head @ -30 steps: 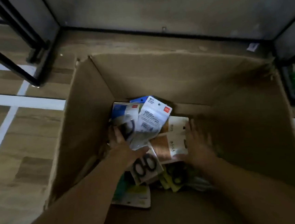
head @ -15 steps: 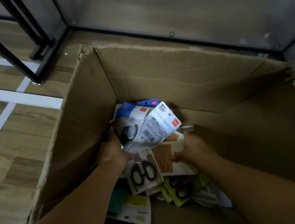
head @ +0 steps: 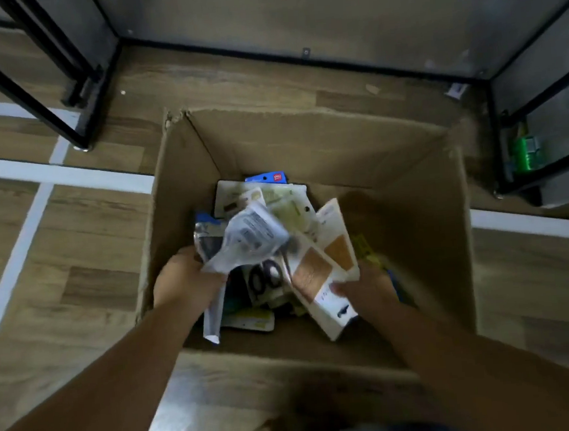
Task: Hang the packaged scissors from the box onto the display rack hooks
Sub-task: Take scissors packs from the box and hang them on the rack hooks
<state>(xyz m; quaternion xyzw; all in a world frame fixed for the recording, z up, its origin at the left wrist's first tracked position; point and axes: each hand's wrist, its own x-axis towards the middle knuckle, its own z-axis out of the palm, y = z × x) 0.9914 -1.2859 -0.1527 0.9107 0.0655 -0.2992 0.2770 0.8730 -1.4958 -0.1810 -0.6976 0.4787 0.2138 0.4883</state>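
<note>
An open cardboard box [head: 184, 189] stands on the wooden floor and holds several packaged scissors. My left hand [head: 182, 286] grips a bunch of white and blue scissor packs [head: 250, 239], lifted above the pile. My right hand [head: 365, 287] holds two cream packs with tan panels [head: 319, 274], tilted upright. Between my hands a pack with black scissor handles [head: 264, 275] lies on the pile. More packs [head: 267, 196] lie at the box's far side. No hooks are in view.
Black metal rack legs [head: 59, 97] stand on the floor at the upper left. A grey panel [head: 293, 18] with a black base rail runs behind the box. Another black frame [head: 545, 144] with a green item [head: 525, 153] sits at the right.
Both hands have risen inside the box with their packs. My right hand went from resting on the cream packs to gripping and tilting them up. The view pulled back from the box.
</note>
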